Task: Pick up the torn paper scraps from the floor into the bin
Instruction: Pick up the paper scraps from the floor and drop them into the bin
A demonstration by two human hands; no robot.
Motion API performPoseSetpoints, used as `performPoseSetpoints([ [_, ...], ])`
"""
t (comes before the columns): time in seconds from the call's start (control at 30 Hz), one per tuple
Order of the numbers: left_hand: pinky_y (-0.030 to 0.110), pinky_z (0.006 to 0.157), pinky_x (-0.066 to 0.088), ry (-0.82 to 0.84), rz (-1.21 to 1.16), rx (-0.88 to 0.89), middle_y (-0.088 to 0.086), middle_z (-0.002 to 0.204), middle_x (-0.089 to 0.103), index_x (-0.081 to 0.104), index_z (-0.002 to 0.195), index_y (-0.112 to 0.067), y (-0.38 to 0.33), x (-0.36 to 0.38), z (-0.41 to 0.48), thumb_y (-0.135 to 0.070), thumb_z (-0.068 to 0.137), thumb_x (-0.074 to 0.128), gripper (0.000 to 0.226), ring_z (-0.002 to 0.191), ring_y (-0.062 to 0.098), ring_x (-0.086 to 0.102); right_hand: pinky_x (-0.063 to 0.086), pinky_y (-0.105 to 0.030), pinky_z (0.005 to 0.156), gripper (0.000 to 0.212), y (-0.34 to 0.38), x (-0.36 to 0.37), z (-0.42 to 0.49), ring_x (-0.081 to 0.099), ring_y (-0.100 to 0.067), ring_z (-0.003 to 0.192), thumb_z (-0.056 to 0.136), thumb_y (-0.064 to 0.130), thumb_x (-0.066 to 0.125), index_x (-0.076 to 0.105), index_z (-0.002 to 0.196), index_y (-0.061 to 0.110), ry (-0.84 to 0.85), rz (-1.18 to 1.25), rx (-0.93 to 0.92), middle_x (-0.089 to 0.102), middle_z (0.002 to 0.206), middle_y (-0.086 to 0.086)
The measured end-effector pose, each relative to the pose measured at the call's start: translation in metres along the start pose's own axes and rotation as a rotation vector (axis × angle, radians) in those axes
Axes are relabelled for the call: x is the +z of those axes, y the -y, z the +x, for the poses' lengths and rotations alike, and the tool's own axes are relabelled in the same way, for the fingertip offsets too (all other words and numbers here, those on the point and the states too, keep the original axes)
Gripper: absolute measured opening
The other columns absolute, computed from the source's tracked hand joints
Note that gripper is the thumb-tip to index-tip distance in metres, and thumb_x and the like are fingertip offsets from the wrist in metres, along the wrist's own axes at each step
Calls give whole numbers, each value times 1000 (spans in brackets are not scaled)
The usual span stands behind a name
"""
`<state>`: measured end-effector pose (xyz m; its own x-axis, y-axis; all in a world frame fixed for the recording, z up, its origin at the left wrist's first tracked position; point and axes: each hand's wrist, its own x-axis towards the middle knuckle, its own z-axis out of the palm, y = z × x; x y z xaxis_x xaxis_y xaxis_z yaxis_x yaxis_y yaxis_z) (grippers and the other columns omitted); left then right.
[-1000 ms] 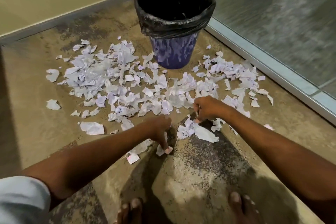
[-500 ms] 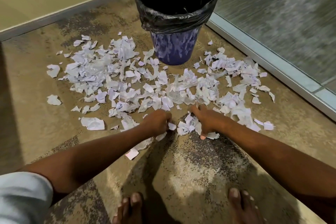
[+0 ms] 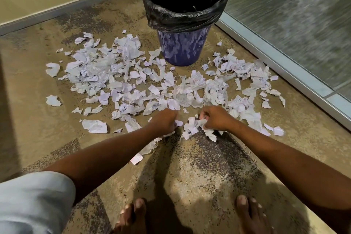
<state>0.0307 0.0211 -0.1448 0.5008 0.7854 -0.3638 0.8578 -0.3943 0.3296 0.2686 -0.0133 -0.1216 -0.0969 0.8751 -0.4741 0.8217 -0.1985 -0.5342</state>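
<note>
White torn scraps point(image 3: 133, 85) are spread over the speckled floor point(image 3: 209, 167) in a wide band in front of the bin point(image 3: 182, 47), a few lying near its base. The bin is seen upright, blue, lined with a black bag point(image 3: 182, 19); its contents cannot be made out. The right hand point(image 3: 216, 118) is closed round a crumpled clump of scraps at the band's near edge. The left hand point(image 3: 165, 121) is curled knuckles-up just beside it, a scrap apparently pinched, though the grip is hidden. The hands are held slightly apart. Bare toes point(image 3: 133, 213) are noted at the bottom edge.
</note>
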Motion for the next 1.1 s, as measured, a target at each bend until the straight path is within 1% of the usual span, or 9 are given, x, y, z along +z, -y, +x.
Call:
performPoseSetpoints([
  [0.1,35,66,52,35,-38,-22,10,105,72,70,107,-12,3,-4,1,-11,89,70,17,95,28,66,48,-23,66,47,5,-3,1,60,-17,92,74,-4,90,65,110,15,52,70,50,59,97,7],
  [0.2,40,73,59,53,-65,-42,5,95,70,68,90,-18,7,-5,2,-10,82,71,12,91,28,67,55,-41,95,82,12,6,1,60,-27,116,68,9,99,54,136,17,161,61,87,58,125,-4],
  [0.3,32,65,52,38,-123,-48,4,96,71,70,91,-16,5,-4,0,-13,85,74,8,89,22,64,45,-52,116,122,19,24,3,47,-38,142,56,24,106,36,156,26,184,-38,76,36,160,-15],
  [0.37,24,59,39,22,-192,-65,3,99,71,73,96,-13,2,-2,-1,-14,87,76,9,89,18,61,47,-50,114,131,23,35,2,46,-44,144,55,22,107,28,160,32,153,-48,71,15,169,-18],
  [0.63,24,64,45,76,-514,-237,-2,101,68,73,104,-14,-13,9,-8,-6,84,78,22,91,14,60,46,-30,66,57,36,60,-6,61,-30,103,74,-2,86,63,125,13,-40,22,-7,50,121,-10],
  [0.83,27,52,60,136,-833,-395,21,96,74,64,111,1,-22,2,-11,12,92,67,21,61,16,76,65,-51,76,45,41,56,-9,73,-33,95,69,-10,80,70,108,9,-81,346,146,71,104,-13],
  [0.9,37,64,66,143,-887,-378,25,96,74,63,108,2,-23,-2,-12,15,92,63,20,67,20,78,67,-46,75,43,41,52,-9,73,-28,90,70,-11,78,70,106,12,-78,416,177,72,101,-10],
  [1.0,22,49,55,113,-866,-343,15,84,69,63,95,-1,-27,-13,-12,14,90,65,16,61,10,71,64,-43,81,42,42,39,-7,72,-25,91,69,-7,79,71,104,16,-98,414,161,75,97,-6],
  [1.1,25,56,53,53,-885,-340,17,101,69,66,103,-5,-33,-28,-5,7,86,72,21,85,23,67,61,-39,76,44,51,20,-6,69,-23,91,72,-5,81,66,106,19,-129,421,149,72,97,-3],
])
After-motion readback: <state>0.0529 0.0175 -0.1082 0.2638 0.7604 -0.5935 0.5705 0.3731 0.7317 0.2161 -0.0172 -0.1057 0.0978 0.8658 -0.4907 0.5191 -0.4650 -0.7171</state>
